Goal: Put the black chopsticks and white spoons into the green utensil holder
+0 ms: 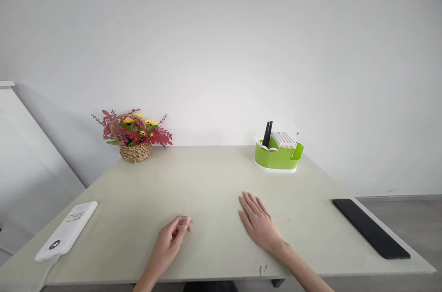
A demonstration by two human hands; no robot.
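Observation:
My left hand (170,242) rests near the front of the pale table (207,177), loosely curled, with its thumb tip against the fingertips. Nothing shows between those fingers. To its right, my right hand (259,223) lies palm down and flat on the tabletop, its fingers stretched out. Beyond my right hand, at the back right, stands a green and white plastic caddy (274,159). Two black sticks (267,134) lean upright in it, and a white slatted part sits on top. Neither hand touches the caddy.
A woven basket of red and yellow flowers (136,152) stands at the back left. On the left edge lies a white power bank (69,231) with a white cable (48,271). A black phone (371,227) lies along the right edge. The wall (214,52) borders the far side.

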